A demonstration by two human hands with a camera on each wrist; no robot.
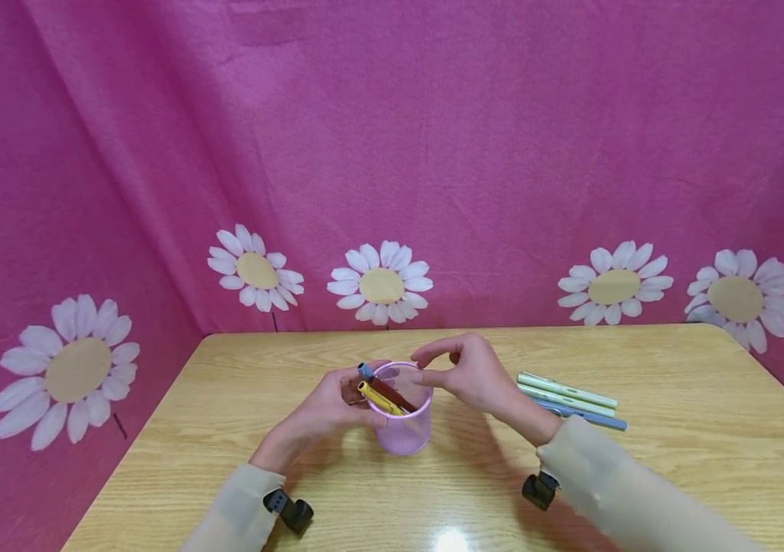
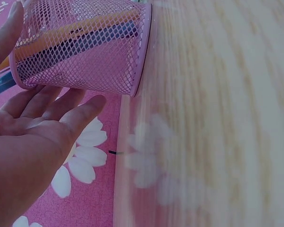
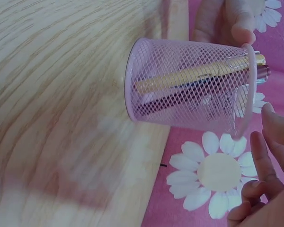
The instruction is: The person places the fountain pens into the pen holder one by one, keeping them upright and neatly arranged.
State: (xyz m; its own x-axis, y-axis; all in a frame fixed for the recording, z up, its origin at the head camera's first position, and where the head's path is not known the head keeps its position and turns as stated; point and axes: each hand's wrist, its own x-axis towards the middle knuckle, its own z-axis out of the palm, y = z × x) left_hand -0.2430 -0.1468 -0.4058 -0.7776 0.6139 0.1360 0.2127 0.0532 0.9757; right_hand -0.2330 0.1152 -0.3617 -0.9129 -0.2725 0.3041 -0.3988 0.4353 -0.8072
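A pink mesh pen cup point(image 1: 403, 438) stands upright on the table. Leaning in it are a yellow pen point(image 1: 383, 399), a maroon pen point(image 1: 395, 395) and a blue pen point(image 1: 364, 371), their ends above the rim on the left. My left hand point(image 1: 334, 400) holds the cup loosely near the top, thumb in front and fingers behind. At the right side of the rim is my right hand point(image 1: 472, 377), thumb and index finger parted, with no pen between them. In the right wrist view its fingertips point(image 3: 268, 109) are right beside the cup's mouth.
To the right on the wooden table point(image 1: 682, 460) lie two pale green pens point(image 1: 567, 389) and blue pens point(image 1: 588, 417) side by side. A magenta cloth point(image 1: 502, 153) with white daisies hangs behind the table and along its left side.
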